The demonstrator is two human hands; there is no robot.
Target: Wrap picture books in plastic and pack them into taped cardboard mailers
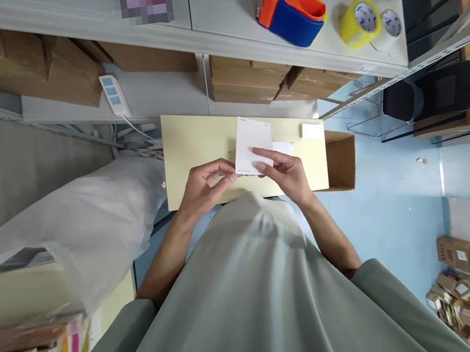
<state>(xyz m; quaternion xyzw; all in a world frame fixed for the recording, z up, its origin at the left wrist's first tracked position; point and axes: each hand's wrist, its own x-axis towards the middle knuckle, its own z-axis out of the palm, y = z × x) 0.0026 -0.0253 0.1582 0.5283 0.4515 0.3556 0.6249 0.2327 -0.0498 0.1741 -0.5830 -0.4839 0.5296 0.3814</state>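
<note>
A white paper slip [250, 143] is held upright over a pale yellow board [196, 146] in front of my body. My left hand [203, 185] pinches its lower left corner with fingers curled. My right hand [283, 168] grips its lower right edge, thumb and forefinger on the paper. Another white sheet [284, 147] lies on the board just behind my right hand. A small white block [311, 130] sits near the board's right end.
An open cardboard box [340, 160] adjoins the board's right end. The grey shelf [228, 2] holds an orange and blue tape dispenser [291, 12] and yellow tape rolls [359, 21]. A large plastic bag [92, 219] bulges at left. Small cartons [461, 290] litter the floor.
</note>
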